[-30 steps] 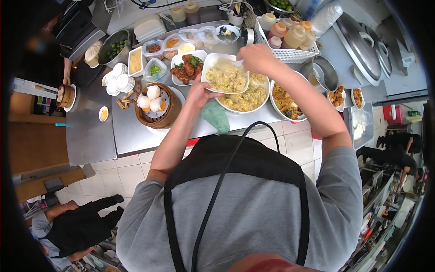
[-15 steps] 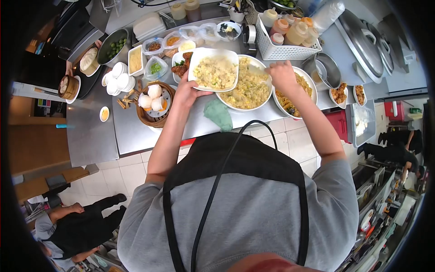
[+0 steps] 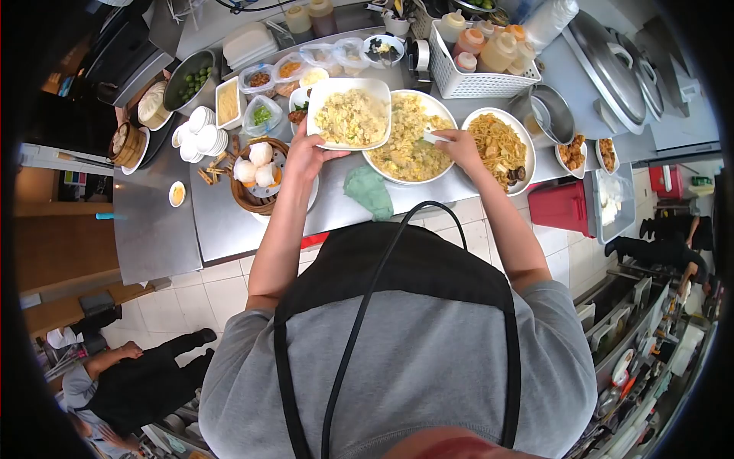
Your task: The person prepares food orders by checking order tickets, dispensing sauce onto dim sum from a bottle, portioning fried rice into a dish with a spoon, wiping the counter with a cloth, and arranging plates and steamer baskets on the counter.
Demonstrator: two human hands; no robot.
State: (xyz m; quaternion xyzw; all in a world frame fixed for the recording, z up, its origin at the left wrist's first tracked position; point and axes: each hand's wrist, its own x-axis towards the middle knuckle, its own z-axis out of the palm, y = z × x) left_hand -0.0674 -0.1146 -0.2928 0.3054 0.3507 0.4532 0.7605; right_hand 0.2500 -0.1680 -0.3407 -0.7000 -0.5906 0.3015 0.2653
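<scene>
My left hand (image 3: 312, 153) grips the lower left edge of a white square bowl (image 3: 350, 113) of fried rice, tilted above the counter. Beside it, a large round plate (image 3: 417, 182) bears more fried rice. My right hand (image 3: 460, 147) is closed on the handle of a spoon (image 3: 434, 138), whose head is down in the rice of the large plate. Right of that hand lies a plate of noodles (image 3: 498, 149). A green cloth (image 3: 368, 191) lies just below the rice plate. The square bowl partly covers a dish of fried meat (image 3: 298, 115).
A bamboo steamer (image 3: 256, 200) with buns stands left, near stacked small white dishes (image 3: 206, 138). Behind are bagged toppings and a white basket (image 3: 478, 86) of sauce bottles. Metal pots and lids stand right. Other people are at lower left and far right.
The square bowl has moved left, away from over the large plate. My right hand went right, then came back down to the large plate with a spoon in the rice.
</scene>
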